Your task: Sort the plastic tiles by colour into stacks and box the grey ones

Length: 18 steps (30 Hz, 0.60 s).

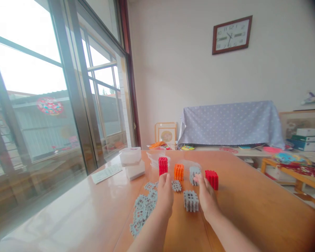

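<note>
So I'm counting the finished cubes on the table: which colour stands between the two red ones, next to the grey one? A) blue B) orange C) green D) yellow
B: the orange cube stands in the row between the left red cube and the grey cube.

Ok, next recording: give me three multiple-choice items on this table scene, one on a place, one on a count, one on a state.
1. Where does the heap of flat grey grid pieces lie?
A. Left of the left hand
B. Right of the right hand
C. On the wall clock

2. How many red block cubes stand on the table?
A. None
B. Two
C. Five

3. What is the state of the grey cube between the hands?
A. Held in the air
B. Resting on the table
C. Stacked on an orange cube

Answers:
1 A, the heap spreads beside the left hand, towards the window.
2 B, one red cube stands at the left end of the row and another by the right hand.
3 B, it sits on the wood with neither hand gripping it.
</note>
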Available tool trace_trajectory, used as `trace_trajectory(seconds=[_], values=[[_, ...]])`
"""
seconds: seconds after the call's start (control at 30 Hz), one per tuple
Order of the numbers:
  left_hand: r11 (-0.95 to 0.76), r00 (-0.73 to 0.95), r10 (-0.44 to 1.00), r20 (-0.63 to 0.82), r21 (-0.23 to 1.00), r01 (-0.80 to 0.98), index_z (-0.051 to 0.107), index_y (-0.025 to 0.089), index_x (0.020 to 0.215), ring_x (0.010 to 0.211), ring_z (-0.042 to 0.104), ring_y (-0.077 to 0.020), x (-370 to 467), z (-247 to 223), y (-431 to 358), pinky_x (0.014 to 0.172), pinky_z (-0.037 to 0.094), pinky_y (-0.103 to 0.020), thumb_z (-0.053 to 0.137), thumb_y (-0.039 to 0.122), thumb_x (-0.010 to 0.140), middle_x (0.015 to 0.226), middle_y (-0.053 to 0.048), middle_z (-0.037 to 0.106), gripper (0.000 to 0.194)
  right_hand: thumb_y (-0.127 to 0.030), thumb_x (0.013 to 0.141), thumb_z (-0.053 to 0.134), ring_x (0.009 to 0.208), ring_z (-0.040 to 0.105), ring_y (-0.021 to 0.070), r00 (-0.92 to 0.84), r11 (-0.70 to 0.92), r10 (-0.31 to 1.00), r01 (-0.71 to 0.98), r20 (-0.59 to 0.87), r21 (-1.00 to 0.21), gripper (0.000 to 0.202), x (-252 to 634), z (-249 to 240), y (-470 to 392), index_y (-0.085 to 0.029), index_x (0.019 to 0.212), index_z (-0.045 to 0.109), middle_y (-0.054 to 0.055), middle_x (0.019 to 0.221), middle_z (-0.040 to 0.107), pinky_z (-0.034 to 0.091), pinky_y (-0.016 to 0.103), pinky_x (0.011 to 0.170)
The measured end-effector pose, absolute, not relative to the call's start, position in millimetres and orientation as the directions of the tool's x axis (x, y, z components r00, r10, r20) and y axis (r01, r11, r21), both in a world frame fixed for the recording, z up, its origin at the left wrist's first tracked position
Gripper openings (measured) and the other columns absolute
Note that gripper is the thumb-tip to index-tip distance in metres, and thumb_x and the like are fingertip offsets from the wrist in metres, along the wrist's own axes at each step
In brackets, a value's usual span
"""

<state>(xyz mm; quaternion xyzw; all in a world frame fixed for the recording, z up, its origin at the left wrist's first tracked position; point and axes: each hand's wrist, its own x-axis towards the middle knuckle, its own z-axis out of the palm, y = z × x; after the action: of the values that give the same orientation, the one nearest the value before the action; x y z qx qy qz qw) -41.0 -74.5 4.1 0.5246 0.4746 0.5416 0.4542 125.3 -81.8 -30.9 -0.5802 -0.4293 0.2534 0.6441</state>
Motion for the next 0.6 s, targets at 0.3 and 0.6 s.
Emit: trace_trajectory(seconds=[0.3, 0.6], values=[[-0.362, 0.196, 0.928, 0.318, 0.633, 0.685, 0.070, 0.027, 0.098, 0.120, 0.055, -0.0367, -61.1, -1.9, -42.4, 0.109, 0.034, -0.054, 0.064, 0.020, 0.075, 0.113, -0.010, 0.071, 0.025, -0.073, 0.093, 0.038, 0.119, 0.062, 0.0302, 0.502, 0.300, 0.745, 0.336, 0.439, -0.893, 0.063, 135.4, -22.0, -81.3, -0.022, 0.111, 0.071, 0.011, 0.123, 0.072, 0.045, 0.041, 0.106], [-0.432, 0.282, 0.898, 0.339, 0.553, 0.712, 0.074, 0.029, 0.084, 0.121, 0.050, -0.0405, -58.5, -14.9, -42.2, 0.117, 0.008, -0.062, 0.064, 0.027, 0.081, 0.099, -0.011, 0.072, 0.010, -0.069, 0.094, 0.041, 0.125, 0.059, 0.0296, 0.537, 0.291, 0.730, 0.316, 0.423, -0.903, 0.057, 145.8, -24.5, -77.6, -0.025, 0.116, 0.069, 0.010, 0.131, 0.068, 0.040, 0.046, 0.113]])
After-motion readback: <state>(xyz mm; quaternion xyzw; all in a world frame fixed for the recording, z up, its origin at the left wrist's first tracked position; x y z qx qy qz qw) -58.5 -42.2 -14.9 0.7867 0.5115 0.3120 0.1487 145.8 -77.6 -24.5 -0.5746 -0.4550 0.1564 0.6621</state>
